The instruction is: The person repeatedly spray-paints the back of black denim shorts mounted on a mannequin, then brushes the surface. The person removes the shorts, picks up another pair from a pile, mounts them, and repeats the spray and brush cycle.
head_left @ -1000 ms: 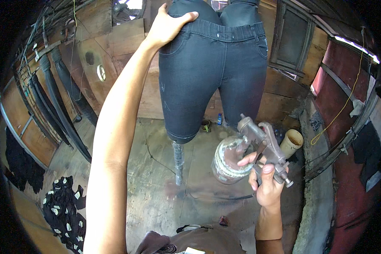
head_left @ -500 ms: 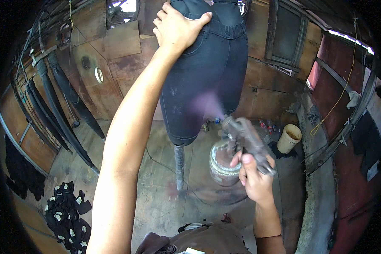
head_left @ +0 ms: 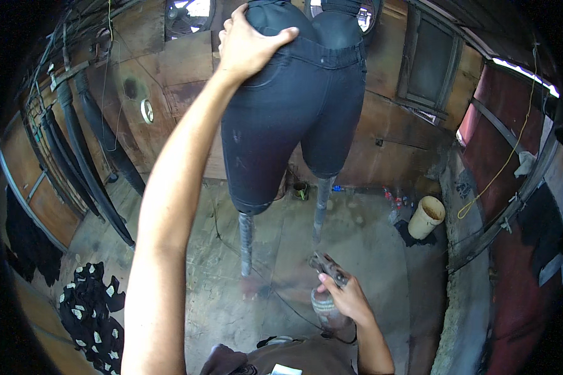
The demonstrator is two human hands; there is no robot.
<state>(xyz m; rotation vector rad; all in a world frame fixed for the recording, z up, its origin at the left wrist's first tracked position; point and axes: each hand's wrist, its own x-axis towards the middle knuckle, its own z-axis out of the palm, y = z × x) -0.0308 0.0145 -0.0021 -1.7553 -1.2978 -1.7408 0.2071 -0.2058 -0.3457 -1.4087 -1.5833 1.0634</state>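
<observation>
A pair of dark denim shorts (head_left: 281, 106) is stretched over a leg form that stands on two grey posts (head_left: 246, 244). My left hand (head_left: 251, 47) grips the form's left side at the waistband, thumb spread across the back and fingers curled over the edge. Lower down, in front of my body, my right hand (head_left: 350, 299) is wrapped round a dark metal spray gun (head_left: 330, 267). Under the gun hangs a round, stained paint cup (head_left: 324, 303). The gun is apart from the shorts, and no mist shows at its nozzle.
Long dark tubes (head_left: 100, 125) hang along the left wall. Black cloth with white patches (head_left: 91, 312) lies on the floor at left. A cream bucket (head_left: 426, 217) stands at right by a low ledge. A thin hose (head_left: 288, 303) crosses the floor. Fans (head_left: 191, 12) sit in the back wall.
My right hand has drawn the spray gun down and back, away from the shorts. The purple mist has gone. The form has shifted slightly left and turned, so both posts show.
</observation>
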